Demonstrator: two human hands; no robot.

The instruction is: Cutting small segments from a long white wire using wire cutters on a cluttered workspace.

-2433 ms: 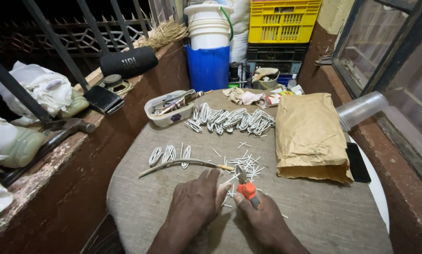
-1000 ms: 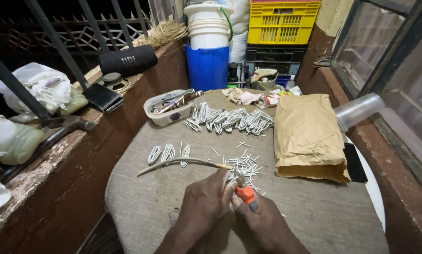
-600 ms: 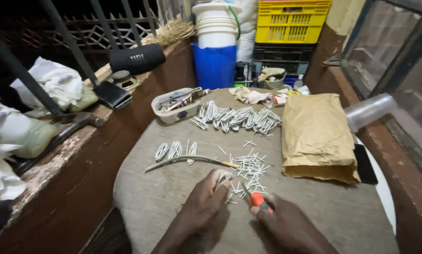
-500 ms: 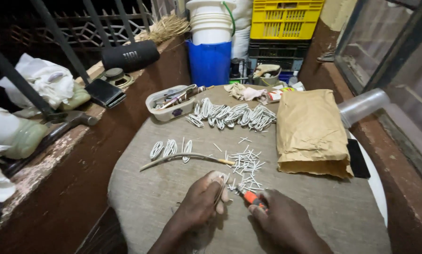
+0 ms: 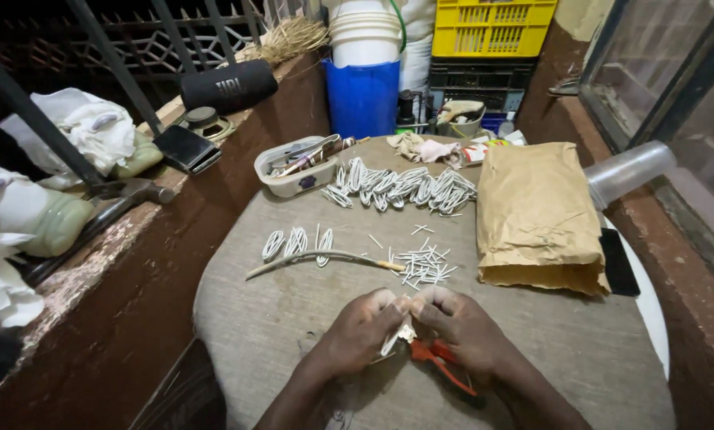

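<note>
On the table (image 5: 293, 318), a wire (image 5: 325, 256) lies just behind the hands, a heap of cut bits (image 5: 425, 264) at its right end. A paper bag (image 5: 536, 215) lies right of the heap; a tub (image 5: 297, 166) and a row of coils (image 5: 401, 187) sit behind the wire.

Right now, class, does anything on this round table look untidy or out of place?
Mostly orderly. The loose scatter of short white wire offcuts lies every which way, unlike the neat row of white wire loops behind it. The clear plastic cup lies tipped on its side at the table's right edge.
</note>
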